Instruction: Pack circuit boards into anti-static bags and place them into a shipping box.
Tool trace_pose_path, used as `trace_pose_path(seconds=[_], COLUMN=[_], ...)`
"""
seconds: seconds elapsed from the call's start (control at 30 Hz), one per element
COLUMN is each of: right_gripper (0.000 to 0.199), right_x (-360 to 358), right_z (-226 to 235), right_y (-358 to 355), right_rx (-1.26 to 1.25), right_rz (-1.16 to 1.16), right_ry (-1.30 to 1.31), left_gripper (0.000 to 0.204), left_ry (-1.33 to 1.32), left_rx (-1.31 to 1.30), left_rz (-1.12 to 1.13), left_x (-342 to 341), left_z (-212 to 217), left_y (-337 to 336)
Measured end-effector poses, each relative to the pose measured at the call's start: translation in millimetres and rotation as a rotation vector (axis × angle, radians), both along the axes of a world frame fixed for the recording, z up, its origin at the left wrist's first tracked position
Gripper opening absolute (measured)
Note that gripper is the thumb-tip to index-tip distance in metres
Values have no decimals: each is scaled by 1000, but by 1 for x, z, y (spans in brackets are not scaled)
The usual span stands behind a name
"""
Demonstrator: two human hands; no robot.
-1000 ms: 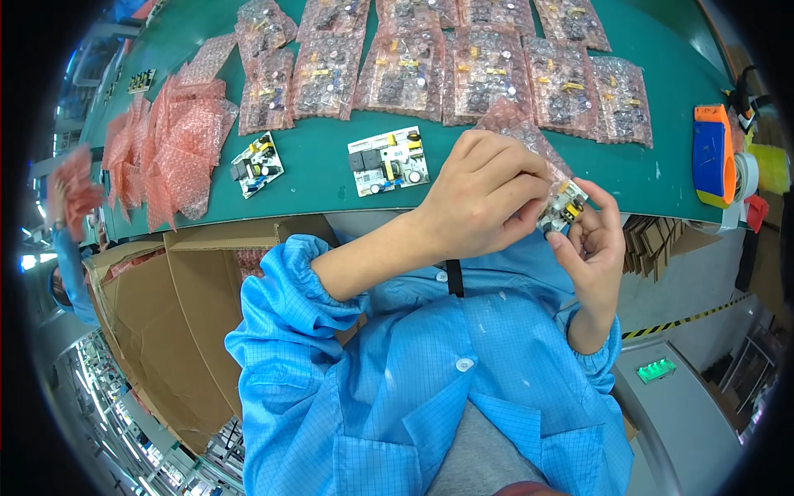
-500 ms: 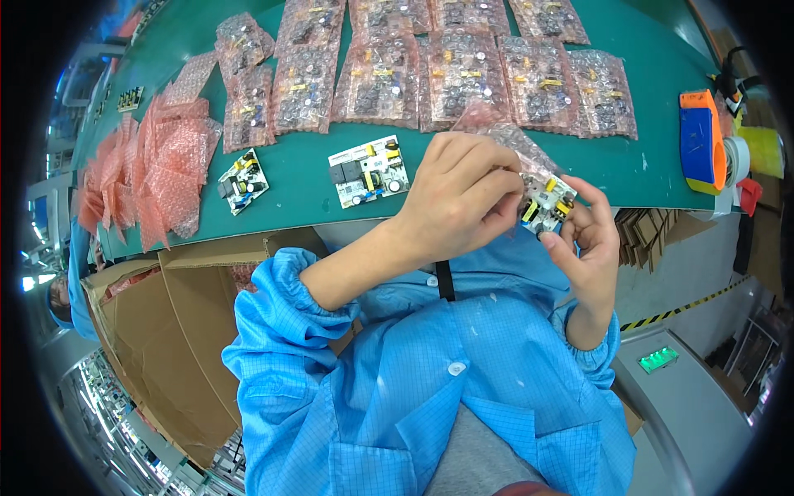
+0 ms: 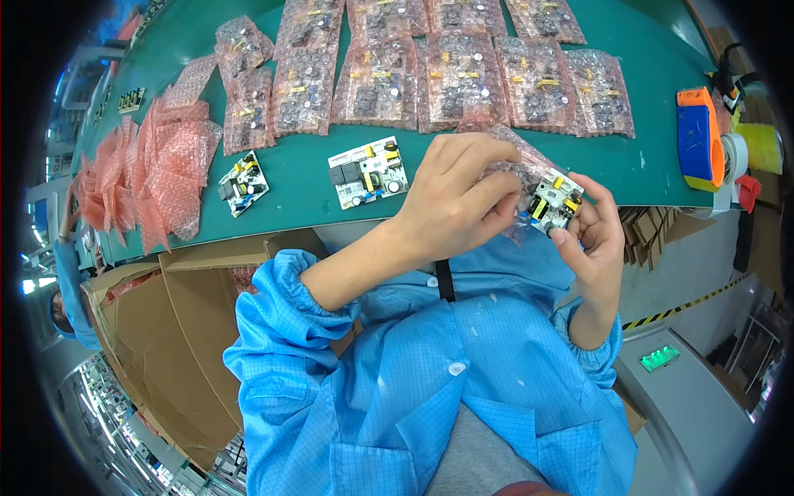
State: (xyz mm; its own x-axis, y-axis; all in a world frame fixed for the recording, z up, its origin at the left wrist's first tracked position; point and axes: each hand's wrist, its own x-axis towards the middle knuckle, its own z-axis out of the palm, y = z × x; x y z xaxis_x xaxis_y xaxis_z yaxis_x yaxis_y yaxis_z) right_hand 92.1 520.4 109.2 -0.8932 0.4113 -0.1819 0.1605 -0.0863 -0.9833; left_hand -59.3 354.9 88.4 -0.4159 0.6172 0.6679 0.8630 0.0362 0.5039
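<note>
At the table's near edge my right hand [image 3: 597, 240] grips a white circuit board [image 3: 546, 197] by its outer edge, thumb in front and fingers behind. The board carries yellow and black parts. A pink bubble-wrap bag [image 3: 536, 157] lies against the board's left and far side; the board's left end is at or inside its mouth. My left hand [image 3: 467, 186] is closed, its fingertips pinching the bag's edge beside the board. Two bare circuit boards lie on the table left of my hands: a larger one [image 3: 347, 192] and a smaller-looking one [image 3: 240, 183].
Circuit boards in pink bubble bags [image 3: 376, 87] lie in rows across the green table [image 3: 662, 157]. Loose bubble bags [image 3: 178, 165] are heaped at left. An orange and blue tape dispenser [image 3: 699, 140] stands at right. Below the left edge is an open cardboard box [image 3: 157, 339].
The board in my right hand has shifted slightly right and turned, so more of its face shows. My left hand has stayed nearly in place at the bag. At far left, a person's arm has appeared.
</note>
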Motion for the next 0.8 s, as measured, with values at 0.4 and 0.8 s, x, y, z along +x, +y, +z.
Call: trace_pose_path(seconds=[0.4,0.8], right_gripper=[64,65], right_x=[1,-7], right_z=[10,10], right_y=[9,-2], right_rx=[88,21], right_rz=[40,89], right_ry=[-42,-37], left_gripper=[28,28], left_ry=[-65,-31], left_rx=[35,92], left_rz=[-92,-98], left_x=[4,5], left_z=[1,5], left_y=[1,1])
